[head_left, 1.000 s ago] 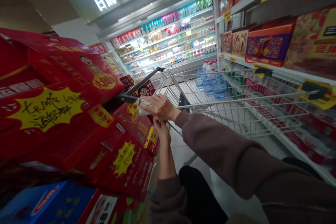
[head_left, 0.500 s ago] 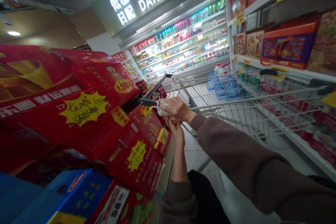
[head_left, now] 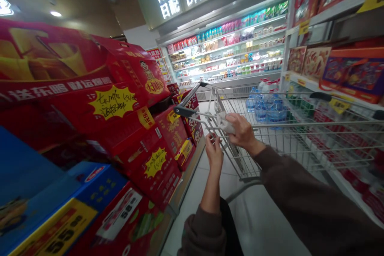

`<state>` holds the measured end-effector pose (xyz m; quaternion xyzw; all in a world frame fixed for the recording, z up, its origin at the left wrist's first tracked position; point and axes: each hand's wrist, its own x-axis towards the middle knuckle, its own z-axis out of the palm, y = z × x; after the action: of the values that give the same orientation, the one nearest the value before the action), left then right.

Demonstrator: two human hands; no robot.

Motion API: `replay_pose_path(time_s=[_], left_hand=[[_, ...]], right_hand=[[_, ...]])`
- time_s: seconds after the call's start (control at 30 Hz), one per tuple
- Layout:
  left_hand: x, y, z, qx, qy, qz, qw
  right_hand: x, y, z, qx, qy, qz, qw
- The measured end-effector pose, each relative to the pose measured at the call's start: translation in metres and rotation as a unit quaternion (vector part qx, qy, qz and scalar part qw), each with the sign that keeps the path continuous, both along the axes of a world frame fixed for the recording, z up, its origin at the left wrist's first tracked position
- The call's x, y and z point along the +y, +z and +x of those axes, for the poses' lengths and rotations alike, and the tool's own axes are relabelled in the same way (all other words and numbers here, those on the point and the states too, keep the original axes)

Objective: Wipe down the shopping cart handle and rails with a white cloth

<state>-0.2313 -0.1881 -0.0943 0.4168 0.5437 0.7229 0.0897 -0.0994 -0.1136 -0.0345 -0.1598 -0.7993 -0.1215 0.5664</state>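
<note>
My right hand [head_left: 242, 131] is closed on a crumpled white cloth [head_left: 225, 123], pressed against the wire frame behind the handle of a shopping cart [head_left: 270, 132]. Just below and to the left, my left hand [head_left: 214, 153] has its fingers curled at the cart's wire frame, seemingly gripping it. The cart's grey handle bar [head_left: 189, 98], with a dark end piece, slants up to the left of both hands. Part of the wire behind the cloth is hidden by my right hand.
Red gift boxes [head_left: 132, 144] with yellow price signs are stacked close on the left. A blue box [head_left: 90, 180] stands nearer. Bottled water packs [head_left: 265, 106] sit on the floor beyond the cart. Shelves [head_left: 312, 20] run along the right; a lit refrigerated display [head_left: 225, 48] is behind.
My right hand has moved the cloth off the handle's end and rightward onto the wire frame. My left hand is now lower and apart from it. The view has shifted left.
</note>
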Motion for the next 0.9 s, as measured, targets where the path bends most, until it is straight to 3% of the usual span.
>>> replay_pose_path(time_s=[0.1, 0.17, 0.23, 0.37, 0.47, 0.53, 0.73, 0.9], left_hand=[[0.002, -0.005, 0.009, -0.009, 0.002, 0.025, 1.000], [0.003, -0.008, 0.017, -0.008, 0.004, 0.036, 0.999], [0.002, -0.010, 0.025, -0.002, 0.009, 0.042, 0.999], [0.001, -0.009, 0.035, 0.019, 0.034, 0.043, 0.998], [0.000, -0.008, 0.034, 0.006, 0.032, 0.034, 0.999], [-0.002, -0.007, 0.031, -0.008, 0.019, 0.036, 0.999], [-0.026, -0.006, 0.039, -0.033, 0.019, 0.065, 0.997], [-0.055, -0.026, 0.061, -0.043, 0.024, 0.076, 0.996]], right_hand=[[0.000, -0.016, 0.025, -0.001, -0.004, 0.013, 1.000], [-0.005, -0.010, 0.026, 0.006, -0.013, 0.024, 1.000], [-0.014, 0.010, 0.013, -0.002, -0.018, 0.043, 0.999], [-0.038, 0.069, -0.031, -0.091, -0.001, 0.072, 0.993], [-0.046, 0.091, -0.053, -0.107, 0.014, 0.036, 0.994], [-0.047, 0.086, -0.055, -0.102, 0.010, 0.030, 0.994], [-0.046, 0.035, -0.025, 0.035, -0.049, 0.127, 0.990], [-0.059, 0.027, -0.004, 0.119, -0.003, 0.197, 0.973]])
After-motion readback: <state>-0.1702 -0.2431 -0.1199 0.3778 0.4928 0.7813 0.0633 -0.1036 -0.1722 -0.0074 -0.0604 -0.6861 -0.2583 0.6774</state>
